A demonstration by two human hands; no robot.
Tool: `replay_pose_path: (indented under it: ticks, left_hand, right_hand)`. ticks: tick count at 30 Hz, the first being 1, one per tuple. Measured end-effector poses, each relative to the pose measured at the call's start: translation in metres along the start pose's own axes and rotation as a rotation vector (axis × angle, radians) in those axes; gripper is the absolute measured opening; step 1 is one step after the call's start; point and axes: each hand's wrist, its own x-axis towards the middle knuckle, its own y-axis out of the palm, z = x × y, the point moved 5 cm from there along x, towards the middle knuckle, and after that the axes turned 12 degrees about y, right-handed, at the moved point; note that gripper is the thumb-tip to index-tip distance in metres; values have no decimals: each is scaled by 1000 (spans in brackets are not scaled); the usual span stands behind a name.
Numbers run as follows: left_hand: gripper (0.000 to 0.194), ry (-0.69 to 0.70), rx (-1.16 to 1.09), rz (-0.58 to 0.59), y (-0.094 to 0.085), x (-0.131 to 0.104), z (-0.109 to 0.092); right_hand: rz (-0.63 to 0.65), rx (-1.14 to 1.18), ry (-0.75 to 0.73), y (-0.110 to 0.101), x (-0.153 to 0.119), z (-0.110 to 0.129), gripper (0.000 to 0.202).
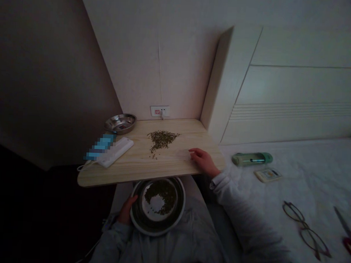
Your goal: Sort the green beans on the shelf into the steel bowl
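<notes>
My left hand (127, 211) is closed on the left rim of a round metal bowl (182, 209), which rests on my lap below the table's front edge. Small greenish-brown beans or grains lie inside the bowl, around a bare patch of its bottom. Over the right part of the table, my right hand (202, 160) pinches a thin, clear plastic sheet (182, 154) that lies close to the wood. To the left of that sheet, a loose pile of the same small grains (162, 138) spreads on the tabletop, with several strays toward the front.
On the wooden table (139, 166) are a shallow metal bowl (122, 124), a phone with a blurred screen (100, 147) and a white power strip (116, 152). The bed at right bears a green bottle (252, 159), a small pale device (268, 174), glasses (304, 226) and scissors (347, 232).
</notes>
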Motion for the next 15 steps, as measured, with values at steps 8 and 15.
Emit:
replay_pose_path:
  ticks: [8,15]
  left_hand:
    - [10,-30,-27,-51,9,-4,-4]
    - [9,29,-16,-72,2,-4,-6]
  right_hand:
    - [118,-66,-79,36,-1,18,27]
    - [144,-141,-124,61,5,38,25]
